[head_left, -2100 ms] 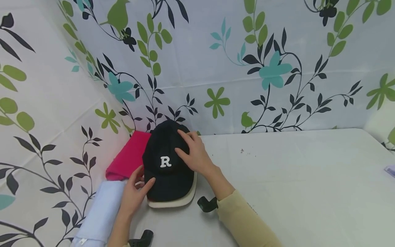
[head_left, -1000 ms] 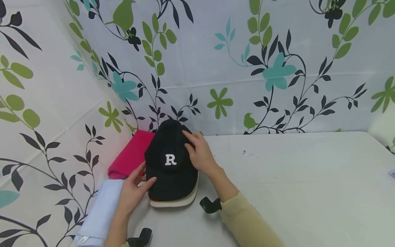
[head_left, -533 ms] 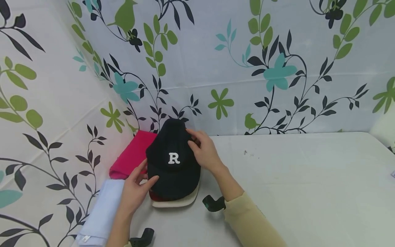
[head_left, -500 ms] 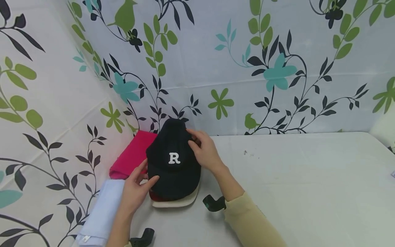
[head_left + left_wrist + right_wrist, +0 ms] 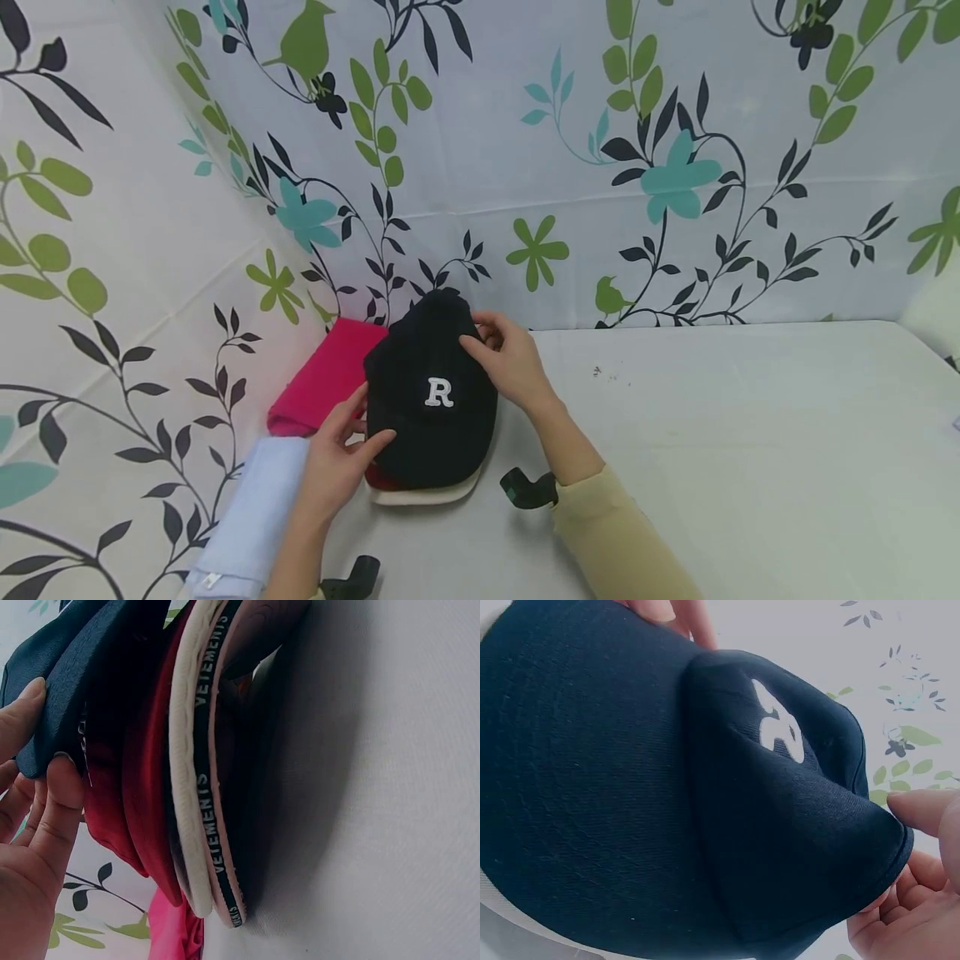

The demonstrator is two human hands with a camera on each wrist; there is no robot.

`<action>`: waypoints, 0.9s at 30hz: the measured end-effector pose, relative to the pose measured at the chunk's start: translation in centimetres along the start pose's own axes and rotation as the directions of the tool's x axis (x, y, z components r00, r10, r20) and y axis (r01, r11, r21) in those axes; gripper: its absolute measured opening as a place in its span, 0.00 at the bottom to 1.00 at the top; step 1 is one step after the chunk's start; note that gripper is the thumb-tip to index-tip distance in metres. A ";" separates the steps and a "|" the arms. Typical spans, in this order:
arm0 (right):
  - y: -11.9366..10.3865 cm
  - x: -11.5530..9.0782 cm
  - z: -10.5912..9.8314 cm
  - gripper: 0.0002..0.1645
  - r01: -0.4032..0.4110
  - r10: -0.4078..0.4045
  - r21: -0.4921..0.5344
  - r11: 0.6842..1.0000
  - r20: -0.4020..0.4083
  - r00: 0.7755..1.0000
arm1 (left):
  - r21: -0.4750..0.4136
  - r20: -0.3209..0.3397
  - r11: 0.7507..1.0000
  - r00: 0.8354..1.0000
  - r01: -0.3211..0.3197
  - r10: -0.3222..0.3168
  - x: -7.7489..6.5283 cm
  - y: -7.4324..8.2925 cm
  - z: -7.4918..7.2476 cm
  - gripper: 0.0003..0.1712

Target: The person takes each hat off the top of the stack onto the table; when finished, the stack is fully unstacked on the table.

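A black baseball cap with a white R lies on top of a stack of caps. My left hand pinches the left edge of its brim between thumb and fingers. At the right of the crown, my right hand grips the cap's edge, thumb on the outside and the other fingers partly hidden. Beneath it, the left wrist view shows a dark red cap, a cream brim and a brim edge lettered VETEMENTS. In the right wrist view the black crown looks folded.
A folded pink cloth lies behind the left hand, against the patterned wall sheet. Nearer sits a folded light blue cloth. The white table stretches to the right, where a small pale item is cut off by the frame edge.
The black cap has shifted rightward over the stack, both hands moving with it. Its crown has turned and narrowed, and more of the dark red cap shows under the brim's left side.
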State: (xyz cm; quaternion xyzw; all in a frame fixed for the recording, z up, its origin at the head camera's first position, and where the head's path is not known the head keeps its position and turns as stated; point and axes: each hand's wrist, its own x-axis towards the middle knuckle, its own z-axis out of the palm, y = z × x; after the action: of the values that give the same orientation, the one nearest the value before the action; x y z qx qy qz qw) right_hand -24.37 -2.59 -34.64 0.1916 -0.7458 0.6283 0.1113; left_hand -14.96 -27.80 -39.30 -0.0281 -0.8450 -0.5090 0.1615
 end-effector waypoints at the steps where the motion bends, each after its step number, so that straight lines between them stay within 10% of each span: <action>1: 0.0 0.0 -0.1 0.22 -0.006 0.006 -0.004 1.000 0.000 1.000 | -0.003 0.003 1.000 1.000 -0.003 0.003 0.0 0.0 0.0 0.45; 27: -0.7 0.4 -3.6 0.20 0.037 -0.035 0.034 0.999 -0.055 0.998 | -0.172 0.039 0.985 0.999 -0.010 0.017 -0.1 0.9 2.0 0.40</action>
State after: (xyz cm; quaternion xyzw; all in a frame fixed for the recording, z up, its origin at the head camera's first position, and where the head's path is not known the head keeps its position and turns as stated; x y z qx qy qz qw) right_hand -24.70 0.80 -33.22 0.1899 -0.7279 0.6440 0.1395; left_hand -15.15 -25.59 -39.45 -0.0579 -0.8007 -0.5784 0.1450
